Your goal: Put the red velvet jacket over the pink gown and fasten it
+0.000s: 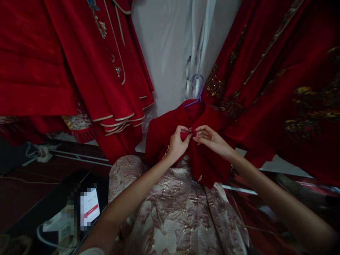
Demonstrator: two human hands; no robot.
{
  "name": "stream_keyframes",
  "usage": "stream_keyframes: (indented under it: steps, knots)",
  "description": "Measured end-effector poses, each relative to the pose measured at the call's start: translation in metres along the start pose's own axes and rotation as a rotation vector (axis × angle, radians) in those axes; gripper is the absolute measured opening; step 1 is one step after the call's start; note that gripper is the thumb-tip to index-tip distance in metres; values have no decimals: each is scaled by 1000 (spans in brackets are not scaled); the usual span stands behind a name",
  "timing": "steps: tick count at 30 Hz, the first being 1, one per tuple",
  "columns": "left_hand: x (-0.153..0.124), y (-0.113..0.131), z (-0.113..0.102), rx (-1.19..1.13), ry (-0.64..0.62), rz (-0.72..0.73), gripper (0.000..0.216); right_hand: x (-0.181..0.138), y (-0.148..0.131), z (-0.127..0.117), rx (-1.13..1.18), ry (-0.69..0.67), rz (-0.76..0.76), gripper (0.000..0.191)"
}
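Observation:
A red jacket (164,131) with small beaded trim hangs in front of me on a purple hanger (201,86). My left hand (180,141) pinches the cloth at its front opening, just below the collar. Close beside it, my right hand (208,137) has its fingers bent and pressed on the other front edge. The fingertips of both hands nearly meet there. Whether they hold a button or only the edge is too small to tell. The jacket's lower front rests against pale patterned cloth (172,212) over my lap.
Red garments with gold piping (98,81) hang at the left, and red garments with gold embroidery (255,81) hang at the right. A pale wall panel (162,46) stands between them. At lower left, a lit phone (90,207) and a white cable (50,241) lie on a dark surface.

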State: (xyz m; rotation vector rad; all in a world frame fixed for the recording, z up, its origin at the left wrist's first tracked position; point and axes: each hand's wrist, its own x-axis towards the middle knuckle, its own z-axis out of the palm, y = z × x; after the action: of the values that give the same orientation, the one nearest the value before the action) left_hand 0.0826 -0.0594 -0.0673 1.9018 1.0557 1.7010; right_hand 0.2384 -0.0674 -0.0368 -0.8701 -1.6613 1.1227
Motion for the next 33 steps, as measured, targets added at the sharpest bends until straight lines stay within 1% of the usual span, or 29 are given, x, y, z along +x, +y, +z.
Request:
stream_keyframes:
  steps: [3, 11, 21, 33]
  knots:
    - [0, 0, 0, -8, -33, -3, 15, 0, 2, -1, 3, 0, -3, 36]
    - [-2, -4, 0, 13, -1, 10, 16, 0, 3, -2, 6, 6, 13, 34]
    - [-3, -6, 0, 20, -39, -9, 16, -1, 1, -1, 13, 15, 25, 33]
    - [-5, -2, -1, 28, -48, -10, 14, -2, 0, -1, -23, 25, 9, 33]
